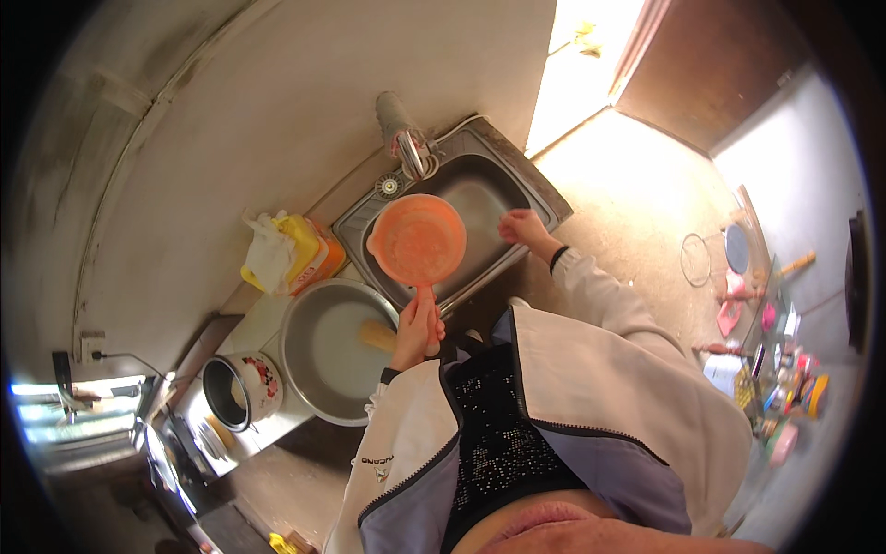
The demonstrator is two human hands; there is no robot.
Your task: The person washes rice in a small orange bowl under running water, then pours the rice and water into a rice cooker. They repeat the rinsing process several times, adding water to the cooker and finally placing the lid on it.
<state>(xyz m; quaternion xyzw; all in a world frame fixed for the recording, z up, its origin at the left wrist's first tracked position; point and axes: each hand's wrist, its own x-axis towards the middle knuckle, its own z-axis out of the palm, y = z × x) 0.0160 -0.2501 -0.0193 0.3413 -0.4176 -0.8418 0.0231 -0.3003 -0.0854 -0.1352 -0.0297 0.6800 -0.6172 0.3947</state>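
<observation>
My left hand [414, 331] grips the handle of an orange plastic dipper [419, 239]. The dipper's round bowl is above the left part of a stainless steel sink [481, 260]. Over the right side of the same sink is my right hand [524, 228], its fingers curled and slightly blurred; whether anything is in them is hidden. At the back of the sink, a curved metal faucet [411, 158] points towards the basin. Left of my left hand stands a wide metal basin [325, 346] with cloudy liquid and a tan, sponge-like piece [378, 336] at its right side.
A yellow and orange plastic jug [318, 253] with a white plastic bag [268, 253] on it stands by the wall. A sink strainer [389, 185] lies beside the faucet. A white flowered pot [263, 388] stands left of the basin. A glass shelf [758, 325] with small items is at right.
</observation>
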